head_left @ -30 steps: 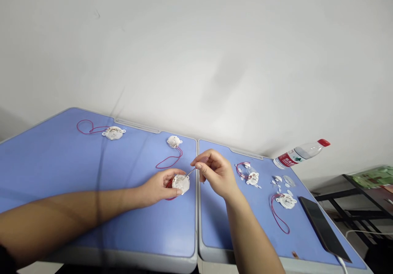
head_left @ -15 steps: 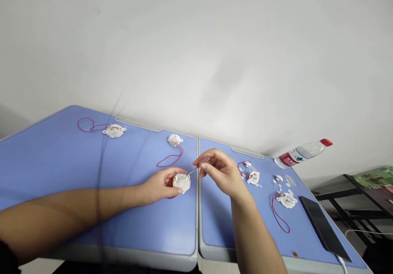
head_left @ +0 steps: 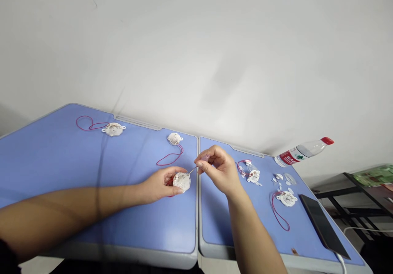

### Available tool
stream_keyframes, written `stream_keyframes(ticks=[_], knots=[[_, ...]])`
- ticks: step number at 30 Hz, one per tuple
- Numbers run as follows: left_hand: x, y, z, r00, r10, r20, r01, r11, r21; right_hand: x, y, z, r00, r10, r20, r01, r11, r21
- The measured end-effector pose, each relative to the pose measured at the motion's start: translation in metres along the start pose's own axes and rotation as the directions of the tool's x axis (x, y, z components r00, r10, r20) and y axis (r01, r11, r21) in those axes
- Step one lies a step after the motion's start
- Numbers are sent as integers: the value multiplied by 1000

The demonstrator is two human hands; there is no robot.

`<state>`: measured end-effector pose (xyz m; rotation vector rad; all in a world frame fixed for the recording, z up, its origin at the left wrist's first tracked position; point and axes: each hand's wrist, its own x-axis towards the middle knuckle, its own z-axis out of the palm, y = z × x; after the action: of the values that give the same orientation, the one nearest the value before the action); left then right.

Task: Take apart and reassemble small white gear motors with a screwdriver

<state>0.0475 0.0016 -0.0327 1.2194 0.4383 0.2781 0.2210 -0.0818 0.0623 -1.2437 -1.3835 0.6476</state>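
My left hand (head_left: 162, 184) is closed around a round white plastic unit with red wires (head_left: 181, 182), thumb on its near side and fingers behind. Between the thumb and fingers of my right hand (head_left: 216, 168) is a small screwdriver (head_left: 193, 170). Its thin shaft slants down to the left, and the tip meets the upper right of the held unit. The fingers cover most of its handle. Farther back on the blue table lie two similar white units, one at the far left (head_left: 114, 129) and another near the middle (head_left: 175, 139), each trailing a red wire loop.
On the right-hand table (head_left: 217, 229) lie two more wired units (head_left: 253, 176) (head_left: 287, 199), with loose white and clear plastic pieces (head_left: 290, 179) near them. A red-capped water bottle (head_left: 302, 151) tilts at the back right. A dark tablet-like device (head_left: 324, 225) with a white cable lies along the right edge.
My right hand has shifted slightly, and its fingers now cover more of the screwdriver's red handle end. The left hand still holds the unit in nearly the same place.
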Motion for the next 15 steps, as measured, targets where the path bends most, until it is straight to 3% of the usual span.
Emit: stream_keyframes(ticks=[15], knots=[[0,-1,0,1000,-3,-20,3,1000,-16,0,2,3,996,13,-92,-13,1000,-3]])
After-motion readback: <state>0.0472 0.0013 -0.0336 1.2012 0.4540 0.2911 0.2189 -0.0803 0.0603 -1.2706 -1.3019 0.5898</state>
